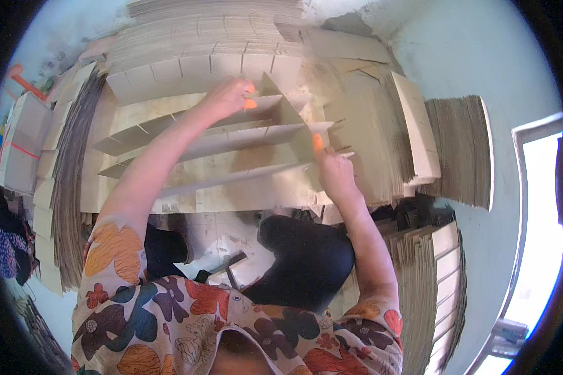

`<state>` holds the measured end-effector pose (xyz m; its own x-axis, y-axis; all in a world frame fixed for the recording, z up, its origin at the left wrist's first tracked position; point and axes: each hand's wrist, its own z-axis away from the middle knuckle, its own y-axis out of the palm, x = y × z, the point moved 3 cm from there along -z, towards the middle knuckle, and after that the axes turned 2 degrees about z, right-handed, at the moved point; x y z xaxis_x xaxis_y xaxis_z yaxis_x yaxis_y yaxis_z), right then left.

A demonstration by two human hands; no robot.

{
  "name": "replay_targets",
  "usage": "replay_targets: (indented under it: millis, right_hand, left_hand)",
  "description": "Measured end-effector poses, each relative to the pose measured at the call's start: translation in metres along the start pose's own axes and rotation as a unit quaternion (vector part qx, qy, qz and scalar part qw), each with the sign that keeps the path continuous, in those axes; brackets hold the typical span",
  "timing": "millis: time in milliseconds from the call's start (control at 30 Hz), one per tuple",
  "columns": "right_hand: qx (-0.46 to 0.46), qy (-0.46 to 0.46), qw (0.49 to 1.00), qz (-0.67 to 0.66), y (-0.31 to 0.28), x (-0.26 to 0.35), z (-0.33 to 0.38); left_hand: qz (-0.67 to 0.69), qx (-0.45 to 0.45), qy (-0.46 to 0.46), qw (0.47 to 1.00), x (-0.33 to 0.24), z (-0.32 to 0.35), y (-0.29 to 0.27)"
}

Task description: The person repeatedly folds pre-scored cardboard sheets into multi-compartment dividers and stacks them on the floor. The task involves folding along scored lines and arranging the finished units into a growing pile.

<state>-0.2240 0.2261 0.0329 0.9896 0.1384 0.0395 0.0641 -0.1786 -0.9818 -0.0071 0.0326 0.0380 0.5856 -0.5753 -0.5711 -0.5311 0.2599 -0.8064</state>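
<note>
Several long slotted cardboard strips [244, 139] stand on edge in rows across the pale work surface. A shorter cardboard crosspiece [284, 105] crosses them at a slant at their right part. My right hand [336, 172] is closed at the near end of this crosspiece, an orange finger cover [317, 142] against it. Above the far strips, my left hand [230, 97] has its fingers curled together, with orange covers on the tips. What it pinches, if anything, is hidden.
Stacked cardboard strips [194, 28] line the back. More cardboard stacks stand at the left [75, 156], the right [463, 150] and by my right elbow [428, 275]. A box [25, 144] is at the far left. A bright doorway [538, 231] lies right.
</note>
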Motion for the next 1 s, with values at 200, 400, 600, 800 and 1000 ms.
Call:
replay_targets:
  millis: [200, 400, 600, 800, 1000]
  right_hand:
    - [0.029, 0.121, 0.983, -0.136, -0.044, -0.017, 0.006]
    - [-0.121, 0.284, 0.941, 0.137, -0.037, -0.073, 0.048]
    - [-0.023, 0.293, 0.940, 0.174, -0.025, -0.085, 0.049]
    - [-0.062, 0.328, 0.933, 0.136, -0.012, -0.111, 0.051]
    - [-0.017, 0.379, 0.919, 0.110, -0.013, -0.118, 0.049]
  left_hand:
    - [-0.016, -0.045, -0.071, 0.996, 0.021, 0.060, -0.050]
    - [-0.128, -0.062, -0.062, 0.988, 0.062, 0.122, -0.075]
    - [-0.132, -0.084, -0.120, 0.980, 0.079, 0.148, -0.082]
    - [-0.126, -0.139, -0.089, 0.978, 0.061, 0.160, -0.096]
    - [-0.109, -0.147, -0.057, 0.982, 0.023, 0.178, -0.088]
